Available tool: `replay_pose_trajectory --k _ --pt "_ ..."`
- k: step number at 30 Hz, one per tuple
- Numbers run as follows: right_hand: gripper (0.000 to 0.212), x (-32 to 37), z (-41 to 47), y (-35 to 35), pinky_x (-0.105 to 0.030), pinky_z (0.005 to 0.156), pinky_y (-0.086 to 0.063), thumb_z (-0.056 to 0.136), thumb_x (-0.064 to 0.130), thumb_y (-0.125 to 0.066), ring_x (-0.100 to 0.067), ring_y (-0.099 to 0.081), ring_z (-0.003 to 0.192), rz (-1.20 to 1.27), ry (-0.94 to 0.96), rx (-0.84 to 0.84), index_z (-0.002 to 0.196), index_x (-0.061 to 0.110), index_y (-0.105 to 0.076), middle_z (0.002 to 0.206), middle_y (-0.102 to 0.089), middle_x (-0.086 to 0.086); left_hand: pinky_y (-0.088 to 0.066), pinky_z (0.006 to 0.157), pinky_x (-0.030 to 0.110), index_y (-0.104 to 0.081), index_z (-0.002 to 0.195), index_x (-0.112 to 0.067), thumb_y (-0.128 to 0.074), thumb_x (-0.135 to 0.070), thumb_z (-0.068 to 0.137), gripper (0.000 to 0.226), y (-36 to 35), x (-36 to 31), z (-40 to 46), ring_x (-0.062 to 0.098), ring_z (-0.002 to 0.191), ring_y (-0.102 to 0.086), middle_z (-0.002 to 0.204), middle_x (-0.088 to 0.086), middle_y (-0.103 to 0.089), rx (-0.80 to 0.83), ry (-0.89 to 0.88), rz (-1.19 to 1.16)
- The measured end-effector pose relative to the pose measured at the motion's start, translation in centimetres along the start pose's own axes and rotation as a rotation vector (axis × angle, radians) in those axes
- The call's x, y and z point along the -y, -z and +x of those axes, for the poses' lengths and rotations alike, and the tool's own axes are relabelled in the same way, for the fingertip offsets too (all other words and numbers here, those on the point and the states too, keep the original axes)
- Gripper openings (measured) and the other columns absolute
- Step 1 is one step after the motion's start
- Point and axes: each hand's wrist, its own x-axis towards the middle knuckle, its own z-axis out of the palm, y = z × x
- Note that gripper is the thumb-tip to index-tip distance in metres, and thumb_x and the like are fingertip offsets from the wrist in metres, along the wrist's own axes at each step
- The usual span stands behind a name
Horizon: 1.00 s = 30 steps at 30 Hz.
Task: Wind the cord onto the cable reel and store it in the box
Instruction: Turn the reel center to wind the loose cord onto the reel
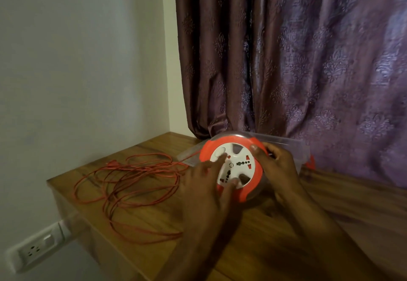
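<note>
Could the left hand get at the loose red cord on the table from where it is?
Probably yes: the cord lies uncovered on the table just left of the left hand, with nothing between them.

Orange cable reel (233,166) with its white socket face sits tilted toward the camera at frame centre. The thin orange cord (130,188) sprawls in loose loops lower left of it, mostly unwound. A clear plastic box (293,146) lies right behind the reel.
</note>
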Motion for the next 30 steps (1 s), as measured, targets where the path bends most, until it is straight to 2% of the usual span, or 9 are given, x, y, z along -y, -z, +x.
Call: replay_pose_trajectory --k 5,8,11,16,19,21,23,26,30 --pt "0.003 0.6 -0.5 -0.8 -0.038 0.068 -0.063 0.085 0.042 -0.068 -0.010 -0.075 0.076 -0.028 0.092 0.018 0.087 0.039 -0.068 0.086 -0.077 0.007 -0.041 0.076 0.044 -0.025 0.141 -0.042 -0.036 -0.058 0.087 0.058 -0.4 -1.0 0.4 0.024 0.104 -0.047 0.113 0.000 -0.059 0.101 -0.024 0.334" --pt "0.003 0.9 -0.7 -1.1 -0.035 0.068 -0.063 0.087 0.038 -0.069 -0.009 -0.075 0.078 -0.024 0.132 0.034 0.090 0.038 -0.069 0.091 -0.076 0.006 -0.041 0.074 0.047 -0.021 0.141 -0.042 -0.050 -0.052 0.083 0.065 -0.6 -0.8 0.8 0.029 0.099 -0.051 0.108 0.004 -0.062 0.141 -0.019 0.379" --pt "0.003 0.9 -0.8 -1.3 -0.034 0.071 -0.062 0.088 0.034 -0.069 -0.011 -0.075 0.080 -0.008 0.120 0.050 0.088 0.037 -0.069 0.094 -0.077 0.004 -0.041 0.080 0.053 -0.025 0.139 -0.043 -0.064 -0.042 0.074 0.076 -0.5 -0.9 0.7 0.039 0.108 -0.048 0.121 0.014 -0.056 0.182 -0.052 0.397" --pt "0.012 1.0 -1.3 -1.4 -0.020 0.060 -0.058 0.088 0.029 -0.069 -0.007 -0.074 0.076 0.078 0.080 0.084 0.083 0.040 -0.072 0.083 -0.078 0.013 -0.034 0.090 0.056 -0.044 0.126 -0.044 -0.044 -0.047 0.076 0.050 0.5 -0.3 0.5 0.038 0.125 -0.034 0.140 0.013 -0.042 0.231 -0.225 0.386" --pt "0.009 0.9 -1.5 -1.9 -0.024 0.068 -0.060 0.088 0.030 -0.069 -0.008 -0.074 0.081 0.074 0.070 0.091 0.086 0.038 -0.071 0.086 -0.077 0.010 -0.034 0.090 0.055 -0.062 0.102 -0.038 -0.041 -0.039 0.078 0.033 1.2 0.1 1.1 0.034 0.126 -0.033 0.137 0.008 -0.047 0.219 -0.331 0.354" --pt "0.008 1.0 -1.5 -2.1 -0.025 0.068 -0.060 0.087 0.031 -0.069 -0.008 -0.074 0.080 0.080 0.066 0.076 0.085 0.038 -0.071 0.088 -0.077 0.009 -0.032 0.092 0.052 -0.066 0.099 -0.036 -0.045 -0.035 0.078 0.029 1.5 0.2 1.1 0.032 0.128 -0.033 0.139 0.006 -0.047 0.197 -0.356 0.310" --pt "0.008 1.1 -1.2 -1.9 -0.028 0.068 -0.060 0.088 0.033 -0.069 -0.008 -0.074 0.077 0.086 0.065 0.041 0.082 0.039 -0.072 0.083 -0.078 0.012 -0.031 0.093 0.050 -0.059 0.112 -0.036 -0.047 -0.031 0.076 0.037 1.6 0.3 0.5 0.028 0.129 -0.032 0.141 0.003 -0.044 0.168 -0.306 0.244" --pt "0.009 1.5 -0.8 -1.4 -0.027 0.066 -0.058 0.088 0.036 -0.069 -0.006 -0.074 0.077 0.095 0.091 -0.014 0.082 0.042 -0.072 0.082 -0.077 0.018 -0.041 0.089 0.049 -0.045 0.127 -0.032 -0.044 -0.042 0.085 0.043 2.0 -0.1 -0.3 0.022 0.120 -0.039 0.132 -0.002 -0.050 0.076 -0.078 0.173" --pt "0.009 1.7 -0.9 -1.7 -0.039 0.076 -0.061 0.088 0.035 -0.068 -0.014 -0.074 0.085 0.085 0.130 -0.039 0.083 0.042 -0.071 0.087 -0.078 0.009 -0.042 0.080 0.048 -0.039 0.135 -0.029 -0.039 -0.057 0.087 0.056 1.6 -1.1 0.6 0.026 0.107 -0.049 0.118 -0.001 -0.061 0.073 -0.014 0.348"
